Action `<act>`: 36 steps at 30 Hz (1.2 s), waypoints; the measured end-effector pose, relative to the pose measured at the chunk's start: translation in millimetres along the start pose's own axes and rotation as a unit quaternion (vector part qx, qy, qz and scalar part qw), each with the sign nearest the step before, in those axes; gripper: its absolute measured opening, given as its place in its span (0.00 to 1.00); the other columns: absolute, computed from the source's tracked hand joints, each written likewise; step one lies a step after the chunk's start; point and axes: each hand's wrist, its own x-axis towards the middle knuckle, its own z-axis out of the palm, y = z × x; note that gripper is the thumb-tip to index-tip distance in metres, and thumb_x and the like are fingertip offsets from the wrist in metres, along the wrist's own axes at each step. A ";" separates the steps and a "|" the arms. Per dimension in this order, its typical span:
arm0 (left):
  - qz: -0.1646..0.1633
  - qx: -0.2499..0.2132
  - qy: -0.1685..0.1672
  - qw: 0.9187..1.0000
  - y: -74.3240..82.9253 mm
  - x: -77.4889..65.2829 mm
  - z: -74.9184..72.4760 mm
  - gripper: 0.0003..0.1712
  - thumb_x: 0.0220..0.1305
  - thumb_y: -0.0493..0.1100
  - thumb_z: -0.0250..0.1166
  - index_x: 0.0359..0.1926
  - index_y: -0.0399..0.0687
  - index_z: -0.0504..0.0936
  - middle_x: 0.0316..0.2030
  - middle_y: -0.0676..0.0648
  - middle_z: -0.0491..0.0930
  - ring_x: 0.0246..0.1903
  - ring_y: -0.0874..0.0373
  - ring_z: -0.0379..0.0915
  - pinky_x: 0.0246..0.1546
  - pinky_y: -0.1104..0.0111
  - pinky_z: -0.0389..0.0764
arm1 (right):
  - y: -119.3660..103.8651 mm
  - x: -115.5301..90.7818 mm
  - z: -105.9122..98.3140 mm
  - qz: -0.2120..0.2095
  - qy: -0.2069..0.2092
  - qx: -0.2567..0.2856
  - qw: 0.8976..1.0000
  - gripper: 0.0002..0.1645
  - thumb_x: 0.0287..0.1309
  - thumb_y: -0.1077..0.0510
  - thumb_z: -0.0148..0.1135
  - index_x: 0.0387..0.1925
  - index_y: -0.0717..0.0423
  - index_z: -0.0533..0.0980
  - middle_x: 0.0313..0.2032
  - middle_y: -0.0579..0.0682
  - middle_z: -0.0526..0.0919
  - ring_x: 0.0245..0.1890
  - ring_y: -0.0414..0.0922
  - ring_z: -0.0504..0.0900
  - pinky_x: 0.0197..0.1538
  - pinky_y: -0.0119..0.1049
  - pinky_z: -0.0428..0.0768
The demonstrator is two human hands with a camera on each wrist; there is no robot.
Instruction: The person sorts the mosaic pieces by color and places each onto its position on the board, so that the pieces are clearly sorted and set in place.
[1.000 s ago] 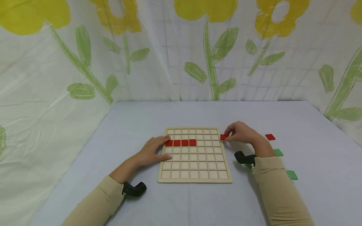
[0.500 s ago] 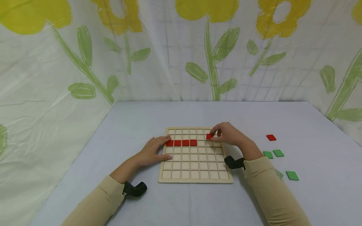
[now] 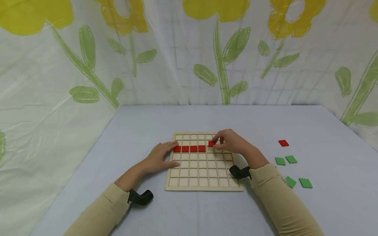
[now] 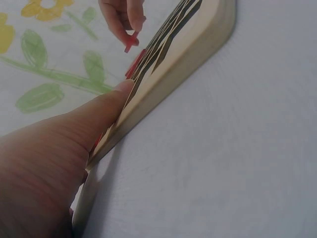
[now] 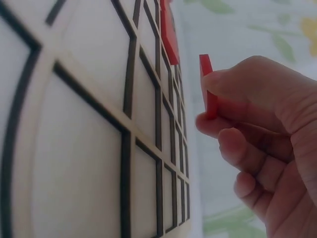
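A square wooden grid board (image 3: 203, 189) lies on the table, with several red tiles (image 3: 193, 149) side by side in one row from its left edge. My right hand (image 3: 231, 141) pinches another red tile (image 5: 208, 87) between thumb and index finger. In the right wrist view that tile is held just above the grid, apart from it. It hovers right of the row's end in the head view. My left hand (image 3: 157, 159) rests on the board's left edge, fingers straight and thumb (image 4: 111, 101) spread over the rim.
Right of the board, a loose red tile (image 3: 283, 143) lies on the table (image 3: 192, 213). Several green tiles (image 3: 305, 183) are scattered nearer, partly beside the right sleeve (image 3: 283, 196). A flower-print curtain (image 3: 165, 65) hangs behind the table.
My right hand has carried the red tile leftward from beyond the board's right edge to over the grid, near the red row. The left hand has stayed still.
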 end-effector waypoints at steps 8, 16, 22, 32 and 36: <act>-0.005 0.005 -0.002 1.000 -0.4 0.5 0.9 0.46 0.55 0.57 0.66 0.69 0.45 0.59 0.70 0.45 0.57 0.71 0.47 0.47 0.71 0.48 0.38 | -2.4 3.3 6.5 0.008 -0.021 -0.013 1.000 0.13 0.53 0.61 0.66 0.40 0.63 0.81 0.37 0.55 0.83 0.28 0.41 0.72 0.29 0.30 0.72; -0.001 0.007 0.000 1.000 -0.6 1.4 1.5 0.45 0.55 0.57 0.66 0.69 0.44 0.60 0.70 0.44 0.57 0.70 0.45 0.47 0.70 0.46 0.39 | -3.0 4.1 9.4 -0.005 -0.032 -0.030 0.999 0.10 0.53 0.62 0.66 0.38 0.62 0.81 0.36 0.53 0.82 0.30 0.41 0.74 0.33 0.30 0.74; -0.002 0.007 0.001 1.000 1.0 1.3 0.0 0.45 0.55 0.57 0.66 0.69 0.43 0.60 0.70 0.44 0.58 0.70 0.45 0.47 0.70 0.46 0.39 | -4.1 5.4 9.3 -0.011 -0.037 -0.042 0.998 0.09 0.53 0.62 0.65 0.38 0.62 0.81 0.36 0.53 0.80 0.32 0.42 0.76 0.35 0.31 0.76; -0.003 0.004 0.001 1.000 -1.1 1.2 0.4 0.45 0.55 0.57 0.66 0.69 0.44 0.60 0.70 0.44 0.57 0.71 0.45 0.47 0.70 0.46 0.39 | -6.4 4.8 7.2 -0.005 -0.033 -0.039 0.999 0.12 0.51 0.61 0.67 0.39 0.62 0.81 0.37 0.54 0.81 0.33 0.43 0.77 0.36 0.32 0.77; -0.004 0.003 -0.001 1.000 -1.4 1.2 0.1 0.46 0.55 0.57 0.66 0.69 0.45 0.59 0.70 0.45 0.57 0.71 0.46 0.46 0.71 0.47 0.38 | -2.8 -0.9 -3.2 0.014 -0.011 -0.021 1.000 0.15 0.53 0.60 0.66 0.42 0.63 0.80 0.41 0.56 0.81 0.36 0.46 0.78 0.38 0.36 0.78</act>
